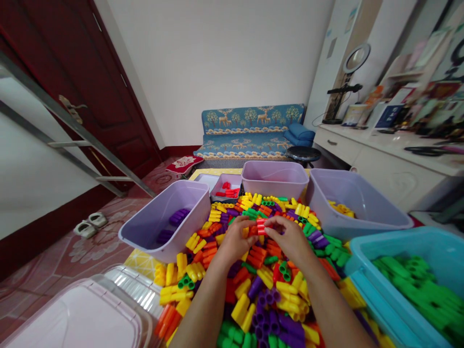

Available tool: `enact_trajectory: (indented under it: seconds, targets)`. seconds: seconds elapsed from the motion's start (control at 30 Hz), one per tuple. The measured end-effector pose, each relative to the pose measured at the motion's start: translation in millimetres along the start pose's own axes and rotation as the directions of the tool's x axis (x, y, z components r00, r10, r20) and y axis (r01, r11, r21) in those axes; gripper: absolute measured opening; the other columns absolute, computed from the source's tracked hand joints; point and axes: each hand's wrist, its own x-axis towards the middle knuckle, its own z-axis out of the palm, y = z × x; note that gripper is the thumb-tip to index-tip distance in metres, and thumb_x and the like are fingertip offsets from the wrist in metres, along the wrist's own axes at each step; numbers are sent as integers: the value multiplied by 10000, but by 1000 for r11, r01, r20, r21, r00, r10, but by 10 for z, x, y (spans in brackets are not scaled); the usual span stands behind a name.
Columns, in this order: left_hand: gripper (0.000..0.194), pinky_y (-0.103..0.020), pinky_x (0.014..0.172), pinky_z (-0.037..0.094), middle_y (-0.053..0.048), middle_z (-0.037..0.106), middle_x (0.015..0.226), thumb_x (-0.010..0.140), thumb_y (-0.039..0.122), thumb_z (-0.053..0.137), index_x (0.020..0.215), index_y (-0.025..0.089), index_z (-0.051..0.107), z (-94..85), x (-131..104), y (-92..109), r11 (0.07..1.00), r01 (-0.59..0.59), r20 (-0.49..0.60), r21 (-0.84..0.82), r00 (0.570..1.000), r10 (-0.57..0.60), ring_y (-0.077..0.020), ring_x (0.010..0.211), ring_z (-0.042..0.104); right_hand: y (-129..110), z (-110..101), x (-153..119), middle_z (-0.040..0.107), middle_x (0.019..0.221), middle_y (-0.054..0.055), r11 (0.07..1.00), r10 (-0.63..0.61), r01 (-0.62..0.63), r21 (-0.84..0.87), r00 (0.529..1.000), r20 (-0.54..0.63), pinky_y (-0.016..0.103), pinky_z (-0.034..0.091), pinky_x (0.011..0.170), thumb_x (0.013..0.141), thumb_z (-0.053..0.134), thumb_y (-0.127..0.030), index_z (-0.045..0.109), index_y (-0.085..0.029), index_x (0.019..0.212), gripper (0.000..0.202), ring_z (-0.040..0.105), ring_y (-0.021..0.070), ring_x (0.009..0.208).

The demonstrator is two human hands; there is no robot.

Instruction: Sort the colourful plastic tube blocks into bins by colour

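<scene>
Indoors, hands [264,237] above block-strewn table [141,263], sofa [250,133] behind

No lettering, number or brand can be read anywhere in this view. The posters and papers on the wall [440,53] above the white cabinet [391,159] carry marks, but they are too blurred and small to make out.

A room in a home: a patterned sofa [250,133] against the far wall, a dark wooden door [90,82], slippers [89,224] on a tiled floor, and a white dresser [384,164] crowded with books and a ring light [356,58].
</scene>
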Motion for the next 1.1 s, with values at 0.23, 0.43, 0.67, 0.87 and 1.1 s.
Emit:
enact_trajectory:
  seconds: [0.23, 0.43, 0.67, 0.87, 1.1]
  targets:
    - [151, -307, 841, 455, -74, 667, 978, 734, 314, 679, 759, 171, 723, -107, -1, 63, 994, 51, -45, 101, 998, -47, -202, 944, 612, 58, -2, 21, 611, 774, 14, 989, 88, -72, 127, 988, -125, 263, 490, 589, 686, 615, -263, 527, -185, 923, 265, 598, 147, 657]
    - [455, -217, 566, 419, -4, 702, 789, 623, 474, 732, 1000, 222, 706, -323, -110, 188, 997, -42, 458, 64, 889, 8, -152, 648, 618, 32, -116, 12, 658, 809, 46, 995, 91, -88, 37, 993, -71, 280, 497, 622, 738, 578, -289, 627, -162, 995, 291, 624, 163, 682]
    - [557, -318, 766, 467, -53, 708, 1014, 504, 450, 799, 1024, 279, 701, -215, -159, 309, 941, -102, 369, 324, 929, -26, -279, 914, 639, 34, -194, -17, 695, 754, 38, 986, 79, -74, -147, 996, 28, 291, 493, 635, 738, 569, -305, 680, -178, 871, 215, 643, 182, 680]
    - [238, -276, 734, 469, -31, 730, 892, 718, 270, 649, 942, 253, 727, -96, -95, 135, 974, -52, 304, 220, 953, -17, -214, 823, 653, 52, -174, -9, 703, 761, 39, 993, 89, -88, -80, 996, 13, 292, 510, 639, 731, 563, -270, 674, -171, 924, 243, 652, 178, 676]
    - [412, -293, 769, 487, -93, 673, 1053, 752, 341, 646, 1134, 186, 652, -83, 0, 179, 1000, -17, -35, 26, 999, 18, -195, 851, 628, -114, -150, -11, 693, 812, 45, 998, 54, -55, -7, 998, -41, 286, 512, 668, 729, 584, -244, 664, -168, 928, 228, 640, 167, 706]
